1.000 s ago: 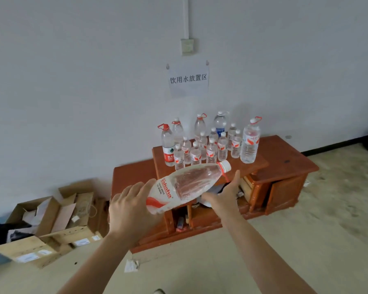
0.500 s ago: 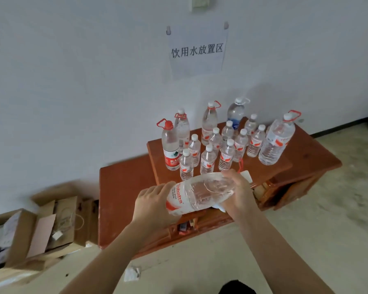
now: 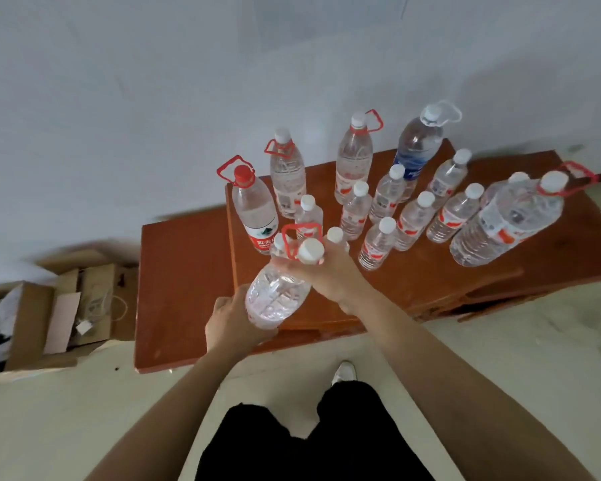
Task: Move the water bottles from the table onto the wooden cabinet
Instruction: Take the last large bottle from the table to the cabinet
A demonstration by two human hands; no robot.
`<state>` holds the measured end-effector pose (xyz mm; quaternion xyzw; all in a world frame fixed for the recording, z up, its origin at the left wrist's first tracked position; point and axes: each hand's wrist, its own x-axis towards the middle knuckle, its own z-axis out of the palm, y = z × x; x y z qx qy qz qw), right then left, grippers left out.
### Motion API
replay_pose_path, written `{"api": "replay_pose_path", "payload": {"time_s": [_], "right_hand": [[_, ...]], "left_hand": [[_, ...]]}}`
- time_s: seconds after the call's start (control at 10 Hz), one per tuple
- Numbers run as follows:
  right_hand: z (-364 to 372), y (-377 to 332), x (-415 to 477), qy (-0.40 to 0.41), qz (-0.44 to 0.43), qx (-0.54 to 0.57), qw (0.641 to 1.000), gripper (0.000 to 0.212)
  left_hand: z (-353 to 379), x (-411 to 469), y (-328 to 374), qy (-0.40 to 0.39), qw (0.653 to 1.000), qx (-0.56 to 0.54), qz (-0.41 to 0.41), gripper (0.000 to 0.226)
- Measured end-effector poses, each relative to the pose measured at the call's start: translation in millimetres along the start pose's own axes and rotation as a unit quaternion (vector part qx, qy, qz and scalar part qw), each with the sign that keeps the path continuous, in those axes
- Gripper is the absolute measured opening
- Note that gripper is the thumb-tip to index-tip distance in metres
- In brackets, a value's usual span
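**Fig. Head view, looking down.** Your L hand (image 3: 235, 321) cups the base of a large clear water bottle (image 3: 278, 296), fingers curled round it. Your R hand (image 3: 330, 276) grips the same bottle at the neck, just below its white cap (image 3: 311, 251). Both hands are thus closed on the one bottle. The bottle is tilted, cap toward the far side and base toward you, w/ its red carry loop (image 3: 301, 227) standing up beside the cap. It hangs over the near-left part of the wooden cabinet (image 3: 431, 282). You can't tell from this angle whether it touches the top.

**On the cabinet's raised top, beyond your hands (all upright):**
- At left, a red-capped bottle (image 3: 255, 210) w/ a red-and-green label.
- Just right of it and farther back, a tall looped bottle (image 3: 287, 175).
- Along the far edge, a second tall looped bottle (image 3: 354, 161).
- Far right of that, a blue-labelled bottle (image 3: 417, 147) w/ a white loop.
- At the right, a big looped bottle (image 3: 510, 223).
- In the middle, small white-capped bottles (image 3: 415, 216), close together.

**Surroundings:** The cabinet's lower section (image 3: 181, 289) lies to the left. Left of that, open cardboard boxes (image 3: 32, 317) sit on the floor (image 3: 500, 359). A white wall (image 3: 153, 98) stands behind. Nearest you are black trousers (image 3: 309, 442) and a white shoe (image 3: 344, 371).
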<state>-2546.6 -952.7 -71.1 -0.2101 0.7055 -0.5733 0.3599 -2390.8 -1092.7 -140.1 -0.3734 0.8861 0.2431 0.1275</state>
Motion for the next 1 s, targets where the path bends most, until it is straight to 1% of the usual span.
{"api": "replay_pose_path", "payload": {"time_s": [0.1, 0.2, 0.3, 0.4, 0.5, 0.6, 0.7, 0.8, 0.9, 1.0], "right_hand": [[3, -2, 24, 0.043, -0.093, -0.168, 0.980, 0.052], [14, 6, 39, 0.089, -0.091, -0.185, 0.974, 0.060], [29, 12, 45, 0.115, -0.072, -0.233, 0.963, 0.060], [51, 18, 51, 0.102, -0.070, -0.272, 0.954, 0.070], [70, 24, 56, 0.099, -0.040, -0.299, 0.948, 0.078], [81, 29, 59, 0.112, 0.003, -0.290, 0.950, 0.081], [95, 27, 59, 0.116, 0.040, -0.269, 0.955, 0.057], [109, 23, 56, 0.110, 0.048, -0.274, 0.954, 0.050], [104, 16, 52, 0.112, 0.083, -0.233, 0.962, 0.055], [90, 8, 35, 0.071, 0.115, -0.195, 0.971, 0.057]], "left_hand": [[10, 21, -5, -0.028, 0.999, -0.013, -0.028, 0.086], [20, 47, -14, -0.058, 0.998, 0.000, 0.000, 0.094], [20, 68, -13, -0.075, 0.996, -0.040, 0.010, 0.087], [10, 75, -19, -0.074, 0.992, -0.096, 0.037, 0.074], [-1, 80, -40, -0.065, 0.980, -0.172, 0.076, 0.072], [-13, 85, -54, -0.075, 0.978, -0.160, 0.112, 0.072], [-22, 91, -64, -0.090, 0.978, -0.133, 0.134, 0.067], [-31, 87, -73, -0.114, 0.977, -0.104, 0.144, 0.063], [-39, 82, -78, -0.125, 0.973, -0.090, 0.172, 0.056], [-52, 79, -80, -0.131, 0.970, -0.084, 0.187, 0.055]]}}
